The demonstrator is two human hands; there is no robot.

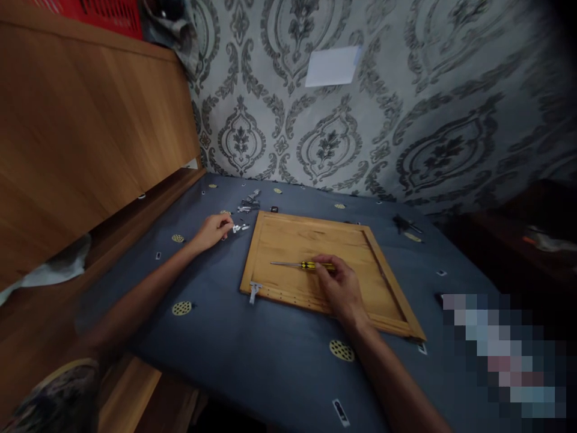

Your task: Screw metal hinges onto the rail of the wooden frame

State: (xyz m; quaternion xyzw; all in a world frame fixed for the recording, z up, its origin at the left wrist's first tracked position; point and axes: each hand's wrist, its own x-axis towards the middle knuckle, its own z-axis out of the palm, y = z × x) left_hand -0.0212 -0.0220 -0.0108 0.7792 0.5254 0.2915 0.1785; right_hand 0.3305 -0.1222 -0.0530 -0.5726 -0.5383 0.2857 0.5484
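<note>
My right hand (343, 288) is wrapped round the yellow-and-black handle of a screwdriver (288, 264), its shaft pointing left above a wooden cabinet door panel (311, 240). The panel lies flat on the blue patterned cloth, and a metal hinge (255, 291) sits at its near left corner, sticking out past the edge. A row of small dark dots runs along the near rail. To the left, my left hand (215, 231) has its fingers pinched together beside small shiny metal pieces (241, 228). What those fingers hold, if anything, is too small to make out.
More metal hinges (250, 201) lie in a pile behind my left hand, near a small dark square object (274, 209). A black tool (406, 225) rests at the back right. A wooden cabinet (90, 120) stands along the left, and a patterned wall (279, 132) closes the back.
</note>
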